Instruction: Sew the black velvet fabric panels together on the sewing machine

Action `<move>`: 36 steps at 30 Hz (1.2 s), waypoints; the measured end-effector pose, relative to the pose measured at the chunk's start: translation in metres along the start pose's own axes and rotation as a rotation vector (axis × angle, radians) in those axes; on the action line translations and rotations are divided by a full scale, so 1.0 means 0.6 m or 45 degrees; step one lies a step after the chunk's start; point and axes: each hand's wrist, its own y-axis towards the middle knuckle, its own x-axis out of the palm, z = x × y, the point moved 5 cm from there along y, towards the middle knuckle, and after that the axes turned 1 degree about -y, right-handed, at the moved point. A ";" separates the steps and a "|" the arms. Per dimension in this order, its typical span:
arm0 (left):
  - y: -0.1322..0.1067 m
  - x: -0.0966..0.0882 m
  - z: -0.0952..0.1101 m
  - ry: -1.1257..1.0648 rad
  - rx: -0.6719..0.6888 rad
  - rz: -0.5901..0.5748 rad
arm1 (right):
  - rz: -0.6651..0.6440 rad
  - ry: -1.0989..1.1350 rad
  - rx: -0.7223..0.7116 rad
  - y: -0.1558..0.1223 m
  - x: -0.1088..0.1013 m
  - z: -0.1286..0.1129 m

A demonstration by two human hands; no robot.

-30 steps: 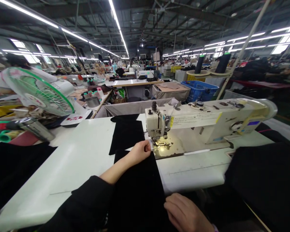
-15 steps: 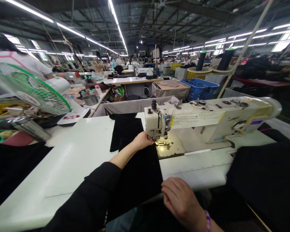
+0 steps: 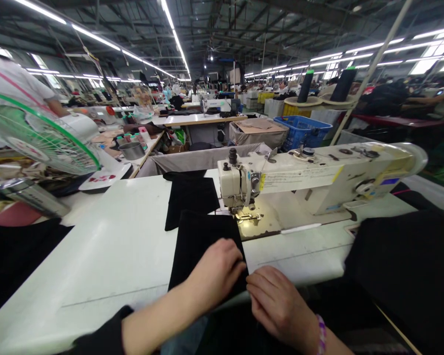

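Observation:
A piece of black fabric lies on the white table in front of the sewing machine, its far edge by the presser foot. My left hand rests on the fabric's near right corner, fingers curled down on the cloth. My right hand sits just beside it at the table's front edge, fingers bent and pinching the fabric's edge. A second black piece lies farther back, left of the machine head.
A green-rimmed fan and a metal flask stand at the left. Black cloth piles lie at the left and the right. Thread cones, a blue crate and other workstations fill the background.
My left hand has pulled back from the presser foot to the fabric's near edge, beside my right hand. My right hand has risen to the table edge. The view has shifted slightly.

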 end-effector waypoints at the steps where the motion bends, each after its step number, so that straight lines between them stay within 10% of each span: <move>1: -0.028 0.012 0.017 0.016 0.117 -0.056 | -0.006 0.007 0.001 0.001 0.001 0.002; 6: -0.083 0.045 0.014 0.296 0.474 -0.132 | 0.005 0.010 0.027 0.021 0.007 0.021; 29: 0.087 -0.020 -0.110 0.350 0.432 -0.053 | -0.067 -0.290 0.294 0.136 0.052 0.134; 36: 0.096 -0.028 -0.123 0.341 0.282 0.018 | 0.189 -0.251 0.340 0.051 -0.030 0.110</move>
